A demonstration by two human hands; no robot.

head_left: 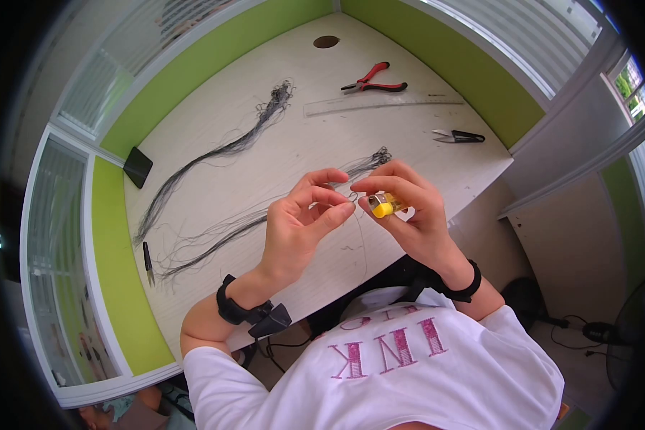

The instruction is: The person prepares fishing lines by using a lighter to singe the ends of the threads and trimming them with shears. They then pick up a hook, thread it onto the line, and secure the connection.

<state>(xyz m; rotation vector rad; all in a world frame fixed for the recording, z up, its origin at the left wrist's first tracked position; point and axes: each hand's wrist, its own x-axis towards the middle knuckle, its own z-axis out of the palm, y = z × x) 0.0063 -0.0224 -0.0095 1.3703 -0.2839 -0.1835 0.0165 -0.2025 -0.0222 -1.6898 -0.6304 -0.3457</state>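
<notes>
My right hand [408, 208] grips a small yellow lighter [384, 206] against its palm while its thumb and forefinger pinch a thin dark thread [352, 196]. My left hand [304, 218] pinches the same thread from the other side, fingertips nearly touching those of the right. Both hands hover just above the near part of the white desk [315, 136]. A bundle of thin dark threads [369, 162] lies just behind the hands and trails off to the left.
A second long thread bundle [222, 149] lies across the desk's left. Red-handled pliers [374, 80], a clear ruler [380, 104] and black thread snips [457, 135] lie at the back right. A black phone [137, 166] and a black tool [148, 262] sit at the left edge.
</notes>
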